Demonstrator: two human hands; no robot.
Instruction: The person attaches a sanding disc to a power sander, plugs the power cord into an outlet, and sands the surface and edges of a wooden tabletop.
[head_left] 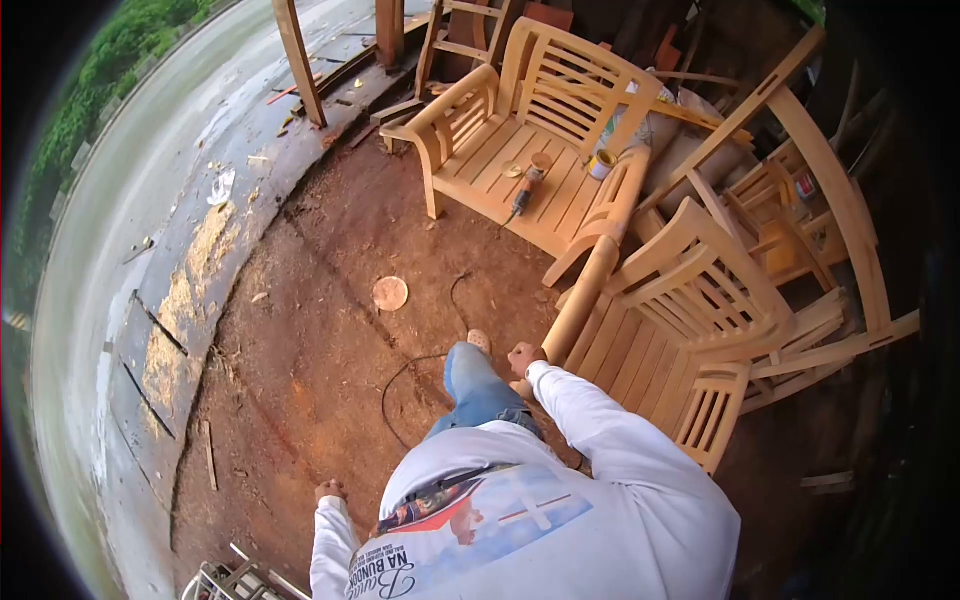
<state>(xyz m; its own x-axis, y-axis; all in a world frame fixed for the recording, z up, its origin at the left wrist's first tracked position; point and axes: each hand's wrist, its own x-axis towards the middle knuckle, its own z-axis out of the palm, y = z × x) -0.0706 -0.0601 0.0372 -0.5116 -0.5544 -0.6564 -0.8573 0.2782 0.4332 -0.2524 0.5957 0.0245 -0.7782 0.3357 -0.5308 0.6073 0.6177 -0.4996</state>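
My right hand (525,358) is closed in a fist beside the front end of the armrest of a slatted wooden armchair (640,365), and nothing shows sticking out of it. Low at my left side hangs my left hand (328,489), its fingers curled over the dirt floor, with no object visible in it. Farther ahead stands a wooden bench (505,185) with a slatted back. On its seat lie a corded power tool (527,188), a round disc (512,170) and a yellow-and-white can (602,165).
A dark cord (385,395) curves across the brown floor (300,370) near my foot. A pale round lid (391,293) lies ahead. Wooden frame parts (830,190) are stacked at right. Wood shavings (170,330) cover the concrete edge, and metal tubing (225,580) is at lower left.
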